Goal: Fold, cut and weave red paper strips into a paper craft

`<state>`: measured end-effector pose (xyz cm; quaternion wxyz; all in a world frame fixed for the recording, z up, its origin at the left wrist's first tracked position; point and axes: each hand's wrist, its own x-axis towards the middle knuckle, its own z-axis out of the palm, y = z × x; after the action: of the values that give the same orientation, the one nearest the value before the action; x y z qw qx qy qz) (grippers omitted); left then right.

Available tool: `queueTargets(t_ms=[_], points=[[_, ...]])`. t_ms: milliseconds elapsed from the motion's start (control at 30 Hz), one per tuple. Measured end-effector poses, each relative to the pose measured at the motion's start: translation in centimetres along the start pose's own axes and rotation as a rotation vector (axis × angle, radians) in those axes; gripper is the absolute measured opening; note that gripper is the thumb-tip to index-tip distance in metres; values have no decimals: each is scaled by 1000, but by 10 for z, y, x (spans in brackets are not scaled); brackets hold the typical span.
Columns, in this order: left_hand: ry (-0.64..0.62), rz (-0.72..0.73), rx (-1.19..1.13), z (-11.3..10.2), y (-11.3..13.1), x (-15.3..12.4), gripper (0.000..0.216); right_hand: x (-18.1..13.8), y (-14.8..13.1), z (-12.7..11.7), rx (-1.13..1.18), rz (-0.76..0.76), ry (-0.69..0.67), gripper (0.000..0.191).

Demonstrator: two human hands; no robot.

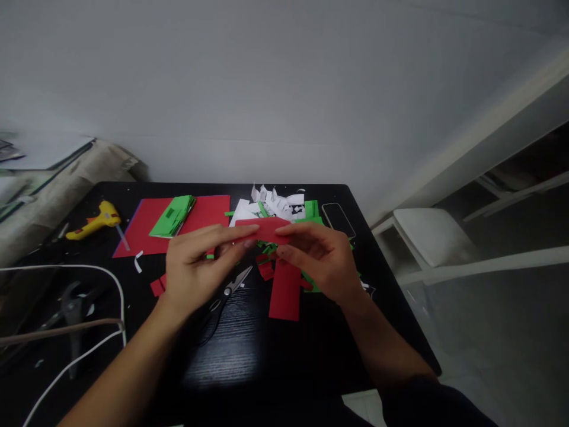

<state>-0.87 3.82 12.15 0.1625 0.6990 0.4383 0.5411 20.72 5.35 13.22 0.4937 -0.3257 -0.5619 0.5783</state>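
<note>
Both my hands hold a small red paper strip (265,229) above the middle of a black table (249,350). My left hand (195,267) pinches its left end between thumb and fingers. My right hand (317,258) pinches its right end. Below them a larger red paper rectangle (285,292) lies flat on the table. Black-handled scissors (226,293) lie partly under my left hand, blades pointing up and right. Green, red and white paper scraps (278,204) are piled just behind my hands.
A big red sheet (146,234) with a folded green stack (173,214) on it lies at the back left. A yellow glue gun (93,220) sits at the far left, a phone (338,218) at the back right. White cable (116,284) and pliers (71,308) are at left. A white chair (431,234) stands beside the table.
</note>
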Motion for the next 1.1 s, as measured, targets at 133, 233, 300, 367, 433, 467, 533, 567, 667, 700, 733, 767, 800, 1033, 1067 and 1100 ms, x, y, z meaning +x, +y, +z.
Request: queueTargets(t_ms=[133,233,300,367,433,467,533,567,667,700,733,767,800,1033,1067,1100], points=[[-70,-130,-156,0,1,0,27,1,1,1,0,-35,66,24],[-88,-132,-234,0,3,4,23,1,2,0,-21,-84,79,24],[-103,-126,-252,0,5,7,20,0,3,0,-48,-116,72,20],[-112,-122,-244,1,6,8,17,0,4,0,-86,-146,79,16],[-97,-115,-222,2,7,7,11,-1,5,1,-107,-167,97,15],[-78,-116,-215,3,7,6,7,-2,5,2,-104,-170,106,15],[-31,-140,-208,6,9,4,6,-2,5,5,-63,-166,126,16],[-10,-155,-206,7,10,2,8,-2,4,7,-31,-159,138,17],[55,-186,-222,13,12,-1,9,-3,3,11,33,-106,167,24],[77,-200,-237,15,13,-2,10,-4,3,12,33,-82,172,28],[98,-215,-254,17,13,-3,12,-4,2,13,22,-58,177,30],[116,-231,-267,18,14,-3,14,-4,2,13,6,-39,180,32],[129,-243,-272,20,14,-3,16,-4,2,13,-11,-25,185,32],[149,-270,-258,22,16,-4,18,-4,1,14,-46,-23,228,31],[146,-275,-267,23,16,-4,18,-4,1,15,-42,-26,237,30],[142,-280,-279,23,16,-5,18,-3,2,15,-40,-29,242,30]])
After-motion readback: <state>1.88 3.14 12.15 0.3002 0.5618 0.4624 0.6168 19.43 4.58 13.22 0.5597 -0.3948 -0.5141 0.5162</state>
